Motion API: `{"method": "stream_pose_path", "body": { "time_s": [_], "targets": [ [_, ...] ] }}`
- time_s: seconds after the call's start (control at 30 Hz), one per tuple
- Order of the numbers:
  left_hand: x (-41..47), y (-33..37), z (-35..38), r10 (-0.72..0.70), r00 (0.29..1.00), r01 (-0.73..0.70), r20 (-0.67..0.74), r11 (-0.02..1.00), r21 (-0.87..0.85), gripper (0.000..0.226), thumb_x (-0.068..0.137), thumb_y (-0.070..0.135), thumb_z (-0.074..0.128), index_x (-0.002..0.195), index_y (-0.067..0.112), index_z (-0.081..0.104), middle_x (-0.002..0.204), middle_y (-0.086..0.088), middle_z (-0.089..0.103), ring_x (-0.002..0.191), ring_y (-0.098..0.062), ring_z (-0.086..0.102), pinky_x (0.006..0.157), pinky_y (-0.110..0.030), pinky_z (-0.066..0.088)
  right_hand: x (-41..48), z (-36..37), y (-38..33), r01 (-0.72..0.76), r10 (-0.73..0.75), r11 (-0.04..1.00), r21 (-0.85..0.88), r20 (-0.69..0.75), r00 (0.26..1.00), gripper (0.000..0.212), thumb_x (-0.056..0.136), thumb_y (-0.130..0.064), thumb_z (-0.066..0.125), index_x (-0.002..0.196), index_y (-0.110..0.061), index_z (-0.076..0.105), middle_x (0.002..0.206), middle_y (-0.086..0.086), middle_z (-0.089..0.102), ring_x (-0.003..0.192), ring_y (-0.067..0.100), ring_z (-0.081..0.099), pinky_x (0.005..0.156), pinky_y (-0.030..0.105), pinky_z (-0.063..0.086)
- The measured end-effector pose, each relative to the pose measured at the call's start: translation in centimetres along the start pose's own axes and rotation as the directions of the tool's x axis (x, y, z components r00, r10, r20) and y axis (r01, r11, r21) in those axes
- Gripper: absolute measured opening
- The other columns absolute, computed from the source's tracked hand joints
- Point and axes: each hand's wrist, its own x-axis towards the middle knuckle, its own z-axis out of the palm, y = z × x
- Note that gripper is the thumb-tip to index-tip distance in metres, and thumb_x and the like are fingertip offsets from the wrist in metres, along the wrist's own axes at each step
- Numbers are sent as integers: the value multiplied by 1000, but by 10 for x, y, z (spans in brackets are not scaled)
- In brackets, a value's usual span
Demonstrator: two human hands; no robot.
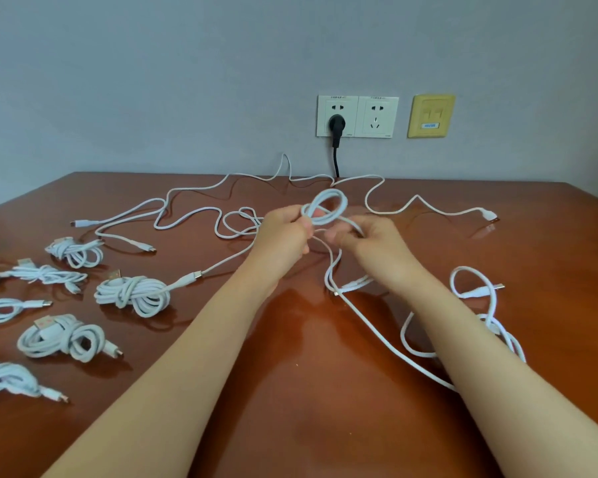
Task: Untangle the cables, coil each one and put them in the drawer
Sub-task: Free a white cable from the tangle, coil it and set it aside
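Both hands are close together above the table [290,357], each clamped on the same white cable [342,208]. The left hand [283,232] pinches a small loop of it that stands up between the hands, and the right hand [372,243] has its fingers curled round the strand just beside the loop. The rest of this cable drops below the hands and runs under the right forearm. Coiled bundles [133,294] lie well left of the left hand. Loose cables [187,215] sprawl beyond both hands, and another tangle [463,270] lies right of the right forearm. A black plug [336,125] sits in a wall socket [358,116] beyond the hands.
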Motion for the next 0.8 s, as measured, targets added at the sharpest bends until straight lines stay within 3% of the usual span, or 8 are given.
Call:
{"method": "stream_pose_path", "body": {
  "time_s": [0.07,0.17,0.27,0.43,0.5,0.57,0.67,0.8],
  "targets": [
    [4,0,-2,-41,998,40,-51,999,-19,38,94,-3,33,73,20,56,49,3,44,29,-1,34,36,-14,26,-4,9,-2,46,-43,997,-68,40,998,27,94,-15,53,70,-23,63,77,-8,67,83,8,63,82,22,45],
    [3,3,-3,-55,997,48,-60,993,-111,29,94,-4,32,87,13,54,60,-1,44,34,-3,36,36,-13,26,-9,12,-11,64,-64,981,-186,2,998,33,98,-32,41,73,-20,59,67,-12,57,69,4,52,67,18,38],
    [1,4,-2,-32,997,20,-74,986,-166,29,93,-6,32,105,13,50,70,-2,49,45,-6,41,35,-13,29,-10,12,-15,35,-46,969,-246,-39,998,40,100,-29,35,67,-16,54,60,-6,50,64,12,47,61,26,34],
    [4,0,1,49,993,-51,-110,999,-12,28,93,-3,35,90,15,56,69,1,50,62,-14,47,52,-18,46,-14,13,-21,48,19,900,-432,151,988,40,99,-27,34,66,-15,54,61,-2,48,70,21,50,61,27,35],
    [5,-3,1,78,987,-64,-144,993,99,30,92,0,37,81,23,54,74,3,53,77,-22,53,77,-36,52,-17,15,-24,102,29,842,-530,233,972,38,99,-31,33,69,-15,49,67,-1,46,75,26,49,64,30,33],
    [4,-5,2,94,983,-62,-157,978,201,22,91,3,38,85,20,52,79,1,54,87,-28,55,86,-44,49,-21,16,-28,172,9,758,-629,273,962,33,100,-31,33,73,-15,46,73,0,44,78,27,45,68,29,31],
    [3,-7,2,98,985,-53,-141,955,292,15,92,5,38,93,16,49,94,-6,60,93,-28,56,79,-35,43,-26,12,-33,280,-65,603,-747,303,951,25,100,-27,33,104,-14,54,97,10,55,90,34,51,69,30,28],
    [4,-9,-1,79,993,-45,-85,938,342,14,89,4,45,88,17,50,94,-7,62,83,-20,52,68,-28,35,-26,3,-34,352,-246,433,-830,266,932,28,101,-31,32,113,-16,52,107,7,61,101,33,55,66,32,29]
  ]
}}
